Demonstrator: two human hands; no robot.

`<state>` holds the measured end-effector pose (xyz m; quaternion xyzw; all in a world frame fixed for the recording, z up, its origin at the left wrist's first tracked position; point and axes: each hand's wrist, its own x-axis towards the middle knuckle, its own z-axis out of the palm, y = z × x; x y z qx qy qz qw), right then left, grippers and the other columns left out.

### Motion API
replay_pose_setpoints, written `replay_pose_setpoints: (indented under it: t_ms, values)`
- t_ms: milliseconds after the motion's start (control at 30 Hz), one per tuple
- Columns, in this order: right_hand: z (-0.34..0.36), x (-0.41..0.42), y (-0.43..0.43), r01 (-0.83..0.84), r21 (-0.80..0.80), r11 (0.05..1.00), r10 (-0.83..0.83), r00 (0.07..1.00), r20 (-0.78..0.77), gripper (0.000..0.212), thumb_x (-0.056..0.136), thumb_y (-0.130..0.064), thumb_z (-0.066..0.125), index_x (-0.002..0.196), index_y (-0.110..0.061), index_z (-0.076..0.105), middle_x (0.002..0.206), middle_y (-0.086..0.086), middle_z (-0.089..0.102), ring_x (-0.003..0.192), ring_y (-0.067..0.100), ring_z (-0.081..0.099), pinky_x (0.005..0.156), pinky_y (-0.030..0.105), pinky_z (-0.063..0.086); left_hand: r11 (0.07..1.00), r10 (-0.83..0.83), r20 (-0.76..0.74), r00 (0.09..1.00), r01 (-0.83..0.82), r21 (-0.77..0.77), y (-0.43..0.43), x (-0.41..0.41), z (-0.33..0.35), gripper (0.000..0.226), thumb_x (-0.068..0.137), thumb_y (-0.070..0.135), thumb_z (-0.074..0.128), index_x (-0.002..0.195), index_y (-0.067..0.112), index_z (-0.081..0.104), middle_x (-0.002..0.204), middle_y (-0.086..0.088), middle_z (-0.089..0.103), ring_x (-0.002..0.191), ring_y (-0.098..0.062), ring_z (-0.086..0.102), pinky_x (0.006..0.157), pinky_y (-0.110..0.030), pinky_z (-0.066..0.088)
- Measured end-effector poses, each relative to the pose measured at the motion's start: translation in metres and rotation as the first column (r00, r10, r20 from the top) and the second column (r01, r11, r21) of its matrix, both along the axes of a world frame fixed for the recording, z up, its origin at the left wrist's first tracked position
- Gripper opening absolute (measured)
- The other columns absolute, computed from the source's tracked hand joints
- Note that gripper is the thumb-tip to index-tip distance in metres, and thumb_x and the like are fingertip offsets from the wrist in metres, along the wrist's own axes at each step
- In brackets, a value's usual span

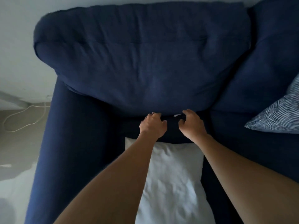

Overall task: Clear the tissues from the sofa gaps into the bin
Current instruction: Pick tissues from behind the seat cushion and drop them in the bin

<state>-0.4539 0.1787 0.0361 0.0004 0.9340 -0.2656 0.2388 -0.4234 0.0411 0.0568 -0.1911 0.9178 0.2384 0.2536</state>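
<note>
A dark blue sofa fills the view, with its big back cushion (142, 62) above the seat (171, 133). A small white scrap of tissue (177, 115) peeks out of the dark gap between them. My left hand (152, 125) rests at the gap with its fingers curled into it and nothing visible in it. My right hand (191, 125) is just right of the tissue, fingers bent over the gap and thumb apart below it, not closed on the tissue. No bin is in view.
A white pillow (171, 178) lies on the seat under my forearms. A blue-and-white striped cushion (276, 113) sits at the right. The sofa's left armrest (72, 143) borders grey floor with a pale cable (21, 117).
</note>
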Motion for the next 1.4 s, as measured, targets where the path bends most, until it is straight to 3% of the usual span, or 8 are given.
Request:
replay_pose_setpoints:
  t_ms: [233, 633, 767, 900, 1067, 1200, 1400]
  values:
    - [-0.056, -0.023, 0.036, 0.017, 0.045, 0.999, -0.023, 0.992, 0.126, 0.043, 0.088, -0.011, 0.051, 0.130, -0.003, 0.048, 0.145, 0.010, 0.043, 0.131, 0.031, 0.044, 0.106, 0.043, 0.038, 0.995, -0.099, 0.122, 0.988, 0.097, 0.022, 0.037, -0.034, -0.060, 0.046, 0.097, 0.035, 0.047, 0.139, 0.017, 0.047, 0.141, -0.005, 0.049, 0.131, -0.025, 0.045, 0.104, -0.041, 0.040]
    - [-0.180, -0.070, 0.065, -0.042, 0.065, 0.997, 0.032, 0.988, 0.152, 0.065, 0.083, -0.006, 0.055, 0.143, -0.024, 0.038, 0.154, 0.006, 0.029, 0.131, 0.032, 0.044, 0.102, 0.047, 0.045, 0.971, -0.235, 0.134, 0.963, 0.226, 0.075, 0.064, -0.077, -0.186, 0.058, 0.096, 0.032, 0.051, 0.150, 0.025, 0.030, 0.156, -0.004, 0.030, 0.145, -0.025, 0.027, 0.116, -0.041, 0.031]
    - [-0.206, -0.077, 0.067, -0.097, 0.057, 0.994, 0.086, 0.983, 0.163, 0.071, 0.083, -0.006, 0.054, 0.147, -0.031, 0.031, 0.157, 0.011, 0.022, 0.136, 0.036, 0.036, 0.104, 0.052, 0.042, 0.969, -0.242, 0.130, 0.962, 0.233, 0.079, 0.067, -0.085, -0.207, 0.060, 0.097, 0.033, 0.049, 0.152, 0.025, 0.026, 0.158, -0.005, 0.029, 0.146, -0.025, 0.024, 0.121, -0.038, 0.021]
    - [-0.217, -0.085, 0.065, -0.103, 0.043, 0.994, 0.095, 0.983, 0.157, 0.072, 0.084, -0.006, 0.054, 0.147, -0.031, 0.031, 0.156, 0.011, 0.023, 0.140, 0.036, 0.029, 0.107, 0.054, 0.038, 0.973, -0.225, 0.080, 0.971, 0.219, 0.073, 0.071, -0.091, -0.219, 0.059, 0.097, 0.031, 0.050, 0.151, 0.024, 0.029, 0.155, -0.003, 0.036, 0.145, -0.023, 0.027, 0.121, -0.036, 0.020]
    - [-0.216, -0.091, 0.064, -0.148, 0.089, 0.985, 0.127, 0.971, 0.203, 0.069, 0.086, -0.010, 0.055, 0.147, -0.027, 0.029, 0.158, 0.005, 0.019, 0.145, 0.031, 0.018, 0.109, 0.053, 0.033, 0.980, -0.194, 0.140, 0.971, 0.187, 0.062, 0.073, -0.097, -0.221, 0.060, 0.097, 0.033, 0.049, 0.152, 0.023, 0.025, 0.156, -0.003, 0.033, 0.146, -0.022, 0.025, 0.122, -0.035, 0.017]
    - [-0.210, -0.090, 0.062, -0.122, 0.104, 0.987, 0.101, 0.978, 0.184, 0.067, 0.085, -0.009, 0.056, 0.146, -0.022, 0.032, 0.155, 0.003, 0.029, 0.144, 0.026, 0.026, 0.107, 0.048, 0.038, 0.979, -0.203, 0.148, 0.968, 0.199, 0.042, 0.071, -0.095, -0.214, 0.061, 0.097, 0.034, 0.048, 0.153, 0.021, 0.025, 0.156, -0.003, 0.033, 0.146, -0.022, 0.026, 0.121, -0.035, 0.021]
    - [-0.194, -0.083, 0.057, -0.100, 0.129, 0.987, 0.084, 0.989, 0.119, 0.046, 0.087, -0.010, 0.052, 0.132, -0.017, 0.049, 0.138, 0.007, 0.052, 0.126, 0.029, 0.050, 0.099, 0.044, 0.047, 0.977, -0.213, 0.158, 0.964, 0.207, 0.055, 0.068, -0.085, -0.201, 0.061, 0.097, 0.033, 0.048, 0.153, 0.020, 0.026, 0.157, -0.004, 0.030, 0.145, -0.022, 0.029, 0.117, -0.036, 0.028]
